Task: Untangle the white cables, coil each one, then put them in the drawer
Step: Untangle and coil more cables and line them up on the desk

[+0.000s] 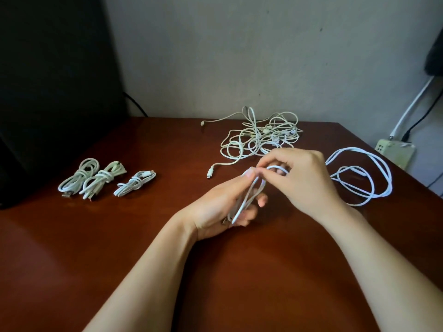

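From the head camera, three tied coils of white cable [105,179] lie side by side at the left of the reddish-brown wooden table [119,248], near a large black object [48,80] in the upper left. A tangled heap of white cables [261,135] sits by the table's far edge, just beyond the hands. At centre the left hand [215,207], fingers curled, holds long loops of a white cable [249,195]. The right hand [299,178] pinches its top loop. The cable's remainder trails in loose rings at the right, close to the table's right edge and a beige power strip [395,152]. A stretch of tabletop separates the coils from the hands.
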Tool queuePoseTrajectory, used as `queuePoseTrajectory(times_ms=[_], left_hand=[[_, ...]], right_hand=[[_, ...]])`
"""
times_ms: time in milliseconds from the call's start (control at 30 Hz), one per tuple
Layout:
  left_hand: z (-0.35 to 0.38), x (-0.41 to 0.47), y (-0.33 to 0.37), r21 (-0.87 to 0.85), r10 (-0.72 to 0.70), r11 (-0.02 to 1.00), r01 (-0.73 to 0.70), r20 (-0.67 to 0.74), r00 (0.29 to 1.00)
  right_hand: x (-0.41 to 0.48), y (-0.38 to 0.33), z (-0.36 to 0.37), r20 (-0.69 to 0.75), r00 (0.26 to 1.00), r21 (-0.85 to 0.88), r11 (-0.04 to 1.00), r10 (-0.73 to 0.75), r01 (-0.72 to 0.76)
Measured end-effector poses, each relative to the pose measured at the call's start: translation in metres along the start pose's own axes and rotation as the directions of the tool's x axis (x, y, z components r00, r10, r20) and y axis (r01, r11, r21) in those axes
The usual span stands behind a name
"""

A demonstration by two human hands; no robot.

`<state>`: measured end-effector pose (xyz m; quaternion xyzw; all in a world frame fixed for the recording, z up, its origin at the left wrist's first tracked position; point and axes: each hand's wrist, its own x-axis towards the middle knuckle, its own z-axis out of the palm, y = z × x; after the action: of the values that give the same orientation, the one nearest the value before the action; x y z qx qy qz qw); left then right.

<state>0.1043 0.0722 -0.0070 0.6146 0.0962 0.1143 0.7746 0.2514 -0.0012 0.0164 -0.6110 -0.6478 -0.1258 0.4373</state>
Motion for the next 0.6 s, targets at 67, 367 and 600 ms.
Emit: queuePoseTrajectory(times_ms=[67,367,600], left_hand=[[0.0001,-0.0025,0.0015,0.040,0.021,0.999,-0.022,0.023,1.000],[0.0007,-0.0004,-0.0007,-0.037,-0.009,0.999,0.010,0.031,0.999],[-0.0012,0.0039,0.0035,-0.291,0.076,0.951,-0.109,-0.122,0.990]], right_hand=[[-0.0012,-0.0014,0.0016,-0.056,0.995,-0.034,0.996,-0.080,0.078],[-0.0029,-0.0029,0.0025,-0.194,0.953,-0.163,0.966,-0.232,0.202],[-0.0025,0.0033,0.0050,-0.201,0.978,-0.173,0.985,-0.049,0.013]])
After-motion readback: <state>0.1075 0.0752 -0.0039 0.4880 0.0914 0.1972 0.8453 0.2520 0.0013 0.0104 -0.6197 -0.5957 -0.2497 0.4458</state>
